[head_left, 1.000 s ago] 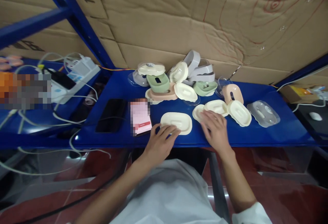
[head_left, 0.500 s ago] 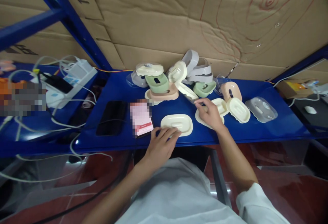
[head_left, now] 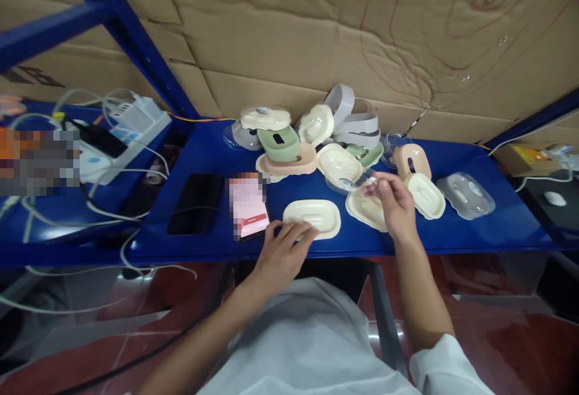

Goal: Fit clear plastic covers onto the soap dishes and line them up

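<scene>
From afar, I couldn't tell if the left hand (head_left: 284, 256) gripped or just touched the uncovered dish (head_left: 323, 217) right of the lit phone (head_left: 253, 205), while the right hand (head_left: 398, 205) pinched a clear lid (head_left: 355, 186) farther right, so much seemed left.

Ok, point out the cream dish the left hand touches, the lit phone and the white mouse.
Cream dish (head_left: 322, 214): head view, inner floor.
Lit phone (head_left: 251, 203): head view, screen.
White mouse (head_left: 554, 199): head view, top.

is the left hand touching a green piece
No, the left hand has its fingers on a cream tray, and the green pieces lie farther back.
</scene>
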